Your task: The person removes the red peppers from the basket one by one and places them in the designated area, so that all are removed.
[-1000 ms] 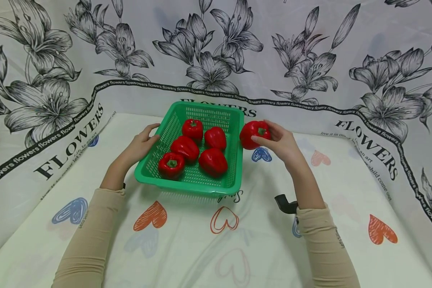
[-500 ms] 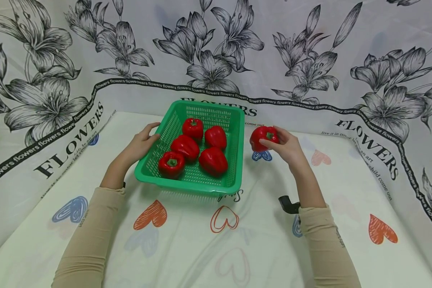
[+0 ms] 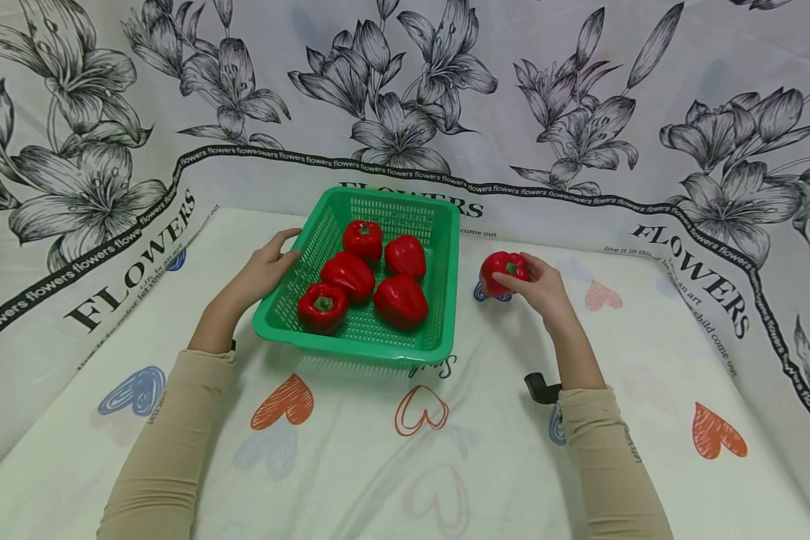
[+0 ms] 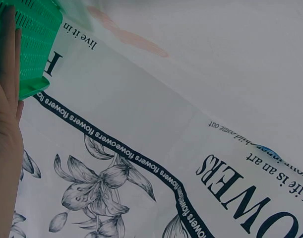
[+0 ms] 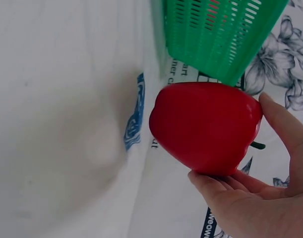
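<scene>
heart-printed cloth (image 3: 351,480) below, left hand (image 3: 263,271) rests outstretched against green basket (image 3: 351,348), presumably for steadiness, while right hand (image 3: 548,291) grips red pepper (image 5: 206,129), stem (image 5: 259,145) facing that hand.

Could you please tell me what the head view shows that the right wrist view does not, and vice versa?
Only the head view shows the left hand against the side of the green plastic basket and the five red bell peppers whole inside it.

Only the right wrist view shows the outside of the basket's slotted wall facing the held pepper, with bits of red through the slots.

Both show the right hand holding that pepper outside the basket.
</scene>
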Tool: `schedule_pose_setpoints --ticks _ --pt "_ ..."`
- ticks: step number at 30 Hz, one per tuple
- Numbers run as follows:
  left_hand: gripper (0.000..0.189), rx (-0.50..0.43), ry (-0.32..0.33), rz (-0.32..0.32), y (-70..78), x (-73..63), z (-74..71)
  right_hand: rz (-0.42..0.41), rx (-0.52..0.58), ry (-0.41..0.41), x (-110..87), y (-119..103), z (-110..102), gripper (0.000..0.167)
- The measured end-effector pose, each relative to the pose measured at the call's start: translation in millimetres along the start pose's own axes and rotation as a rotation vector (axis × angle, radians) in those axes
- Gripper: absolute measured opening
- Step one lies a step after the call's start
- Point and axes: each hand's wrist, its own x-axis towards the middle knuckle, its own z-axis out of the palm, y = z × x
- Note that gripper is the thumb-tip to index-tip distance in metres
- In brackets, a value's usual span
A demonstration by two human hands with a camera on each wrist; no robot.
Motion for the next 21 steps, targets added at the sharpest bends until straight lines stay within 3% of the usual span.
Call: schedule_pose_setpoints --ticks 21 --pt "0.059 -0.018 -0.015 -0.003 -1.1 0.9 -0.3 0.052 -0.054 0.035 5.1 13.7 3.2 0.086"
